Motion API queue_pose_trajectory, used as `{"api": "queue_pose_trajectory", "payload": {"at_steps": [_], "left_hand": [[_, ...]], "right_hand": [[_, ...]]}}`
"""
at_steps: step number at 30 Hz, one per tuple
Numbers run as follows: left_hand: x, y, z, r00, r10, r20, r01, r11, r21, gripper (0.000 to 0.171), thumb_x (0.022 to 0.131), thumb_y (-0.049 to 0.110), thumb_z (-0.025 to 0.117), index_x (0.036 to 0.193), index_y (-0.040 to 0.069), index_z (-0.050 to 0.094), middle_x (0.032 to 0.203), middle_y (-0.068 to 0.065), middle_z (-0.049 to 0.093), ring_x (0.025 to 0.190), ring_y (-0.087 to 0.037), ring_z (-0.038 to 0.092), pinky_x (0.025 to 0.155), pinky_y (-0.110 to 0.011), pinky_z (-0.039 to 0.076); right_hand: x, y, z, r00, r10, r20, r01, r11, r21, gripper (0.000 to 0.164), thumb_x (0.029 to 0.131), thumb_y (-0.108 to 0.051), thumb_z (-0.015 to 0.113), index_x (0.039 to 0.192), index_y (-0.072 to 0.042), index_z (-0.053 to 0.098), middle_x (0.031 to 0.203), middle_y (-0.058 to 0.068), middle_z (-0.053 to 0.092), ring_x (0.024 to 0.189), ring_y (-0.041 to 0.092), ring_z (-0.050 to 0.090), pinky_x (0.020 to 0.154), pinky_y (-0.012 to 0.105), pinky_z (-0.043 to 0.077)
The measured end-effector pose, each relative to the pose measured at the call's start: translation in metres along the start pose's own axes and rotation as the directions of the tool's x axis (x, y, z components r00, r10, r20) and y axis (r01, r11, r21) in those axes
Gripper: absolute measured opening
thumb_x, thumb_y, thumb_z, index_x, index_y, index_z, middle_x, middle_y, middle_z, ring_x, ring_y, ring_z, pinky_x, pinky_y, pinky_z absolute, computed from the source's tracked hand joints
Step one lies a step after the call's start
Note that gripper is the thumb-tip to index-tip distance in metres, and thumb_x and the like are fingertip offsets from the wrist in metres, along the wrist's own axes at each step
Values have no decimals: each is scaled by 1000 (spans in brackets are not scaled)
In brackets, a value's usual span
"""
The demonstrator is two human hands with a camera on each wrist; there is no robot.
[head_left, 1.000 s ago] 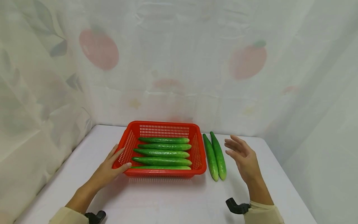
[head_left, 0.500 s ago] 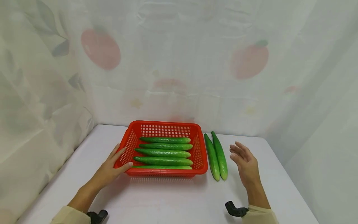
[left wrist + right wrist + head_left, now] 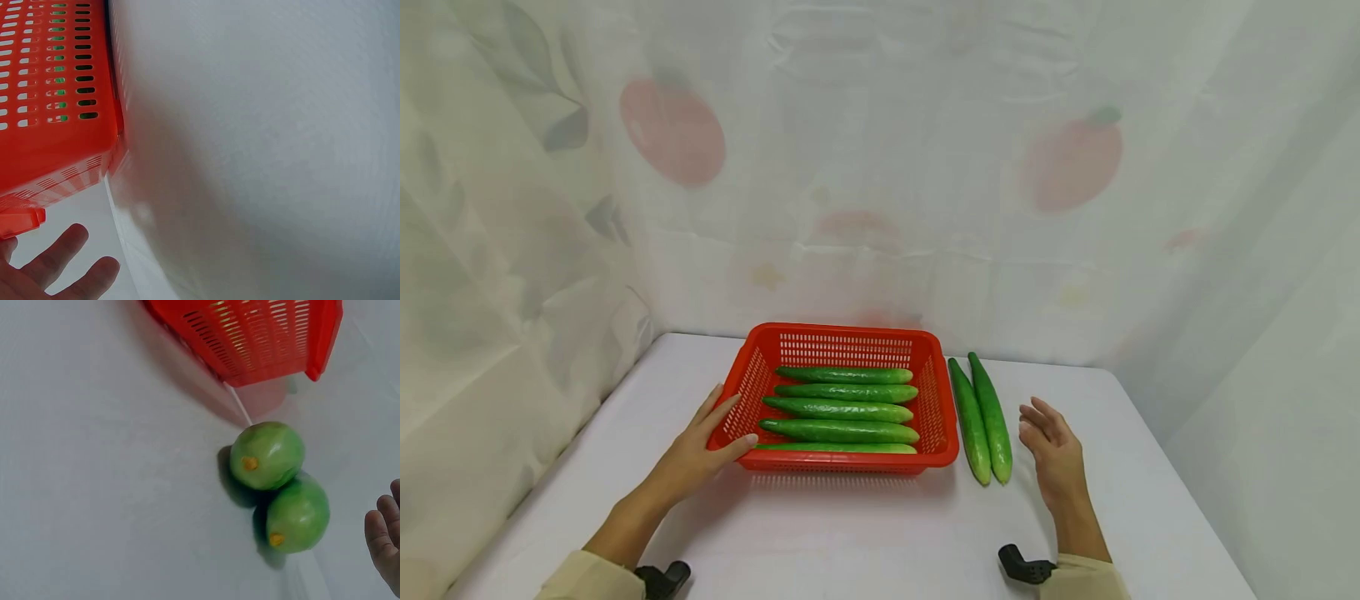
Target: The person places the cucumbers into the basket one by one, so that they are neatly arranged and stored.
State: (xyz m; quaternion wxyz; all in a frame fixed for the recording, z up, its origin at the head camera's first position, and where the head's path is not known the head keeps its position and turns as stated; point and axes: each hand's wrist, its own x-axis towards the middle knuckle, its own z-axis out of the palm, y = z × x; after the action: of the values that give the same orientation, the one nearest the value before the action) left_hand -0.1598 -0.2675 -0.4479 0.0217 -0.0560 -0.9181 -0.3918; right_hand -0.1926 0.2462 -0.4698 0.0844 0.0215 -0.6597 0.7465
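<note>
A red plastic basket (image 3: 850,460) with slotted walls holds several green cucumbers (image 3: 838,409) lying crosswise in a row. My left hand (image 3: 688,454) rests on its left rim near the front corner, thumb and fingers spread. In the left wrist view, fingertips (image 3: 69,244) show beside the basket wall (image 3: 50,144), fairly straight. Two more cucumbers (image 3: 972,425) (image 3: 992,417) lie side by side on the table, right of the basket; their pale ends face the right wrist camera. My right hand (image 3: 1054,454) hovers right of them, fingers loosely bent, holding nothing and apart from them.
A white table (image 3: 865,542) carries everything. Pale curtains with a fruit print (image 3: 880,167) hang behind it and along both sides. Black wrist cameras (image 3: 1028,568) sit at both cuffs.
My right hand has drawn back toward me, away from the two loose cucumbers. The left hand stays on the basket. The basket and cucumbers keep their places; the head view shifts slightly.
</note>
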Motion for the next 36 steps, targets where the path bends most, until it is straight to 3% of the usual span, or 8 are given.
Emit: {"api": "queue_pose_trajectory", "payload": {"at_steps": [11, 18, 21, 27, 36], "left_hand": [[0, 3, 0, 1000, -9, -13, 9, 1000, 25, 82, 89, 51, 63, 152, 10, 29, 160, -7, 4, 134, -50, 23, 93, -71, 31], [0, 4, -1, 1000, -4, -8, 4, 1000, 26, 83, 90, 52, 62, 153, 10, 29, 160, -7, 4, 134, -50, 24, 94, -70, 31], [0, 3, -1, 1000, -8, -7, 8, 1000, 28, 83, 89, 52, 63, 153, 10, 29, 160, -7, 3, 134, -50, 24, 94, -70, 31], [0, 2, -1, 1000, -7, -3, 7, 1000, 16, 84, 89, 52, 63, 153, 10, 28, 160, -7, 3, 134, -50, 24, 93, -70, 32], [1, -2, 0, 1000, -9, -2, 9, 1000, 14, 83, 89, 53, 63, 153, 12, 28, 161, -4, 3, 134, -50, 23, 93, -72, 29]], "right_hand": [[3, 22, -6, 993, 114, -11, -115, 992, -50, 57, 98, -11, 58, 148, -4, 32, 144, 22, 36, 132, 32, 35, 92, 20, 43], [3, 32, -10, 990, 140, 6, -135, 967, -215, 60, 97, -14, 61, 148, -5, 33, 143, 21, 39, 133, 32, 36, 87, 15, 43], [3, 37, -11, 988, 152, 11, -143, 950, -278, 62, 95, -18, 65, 148, -7, 34, 144, 19, 40, 133, 32, 36, 93, 22, 40], [4, 44, -9, 988, 154, 2, -144, 928, -344, 64, 91, -16, 69, 147, -10, 38, 144, 17, 40, 132, 34, 38, 103, 48, 35], [6, 49, -5, 997, 75, 21, -55, 865, -498, 63, 86, -4, 71, 143, -6, 43, 141, 23, 43, 127, 41, 43, 103, 49, 35]]}}
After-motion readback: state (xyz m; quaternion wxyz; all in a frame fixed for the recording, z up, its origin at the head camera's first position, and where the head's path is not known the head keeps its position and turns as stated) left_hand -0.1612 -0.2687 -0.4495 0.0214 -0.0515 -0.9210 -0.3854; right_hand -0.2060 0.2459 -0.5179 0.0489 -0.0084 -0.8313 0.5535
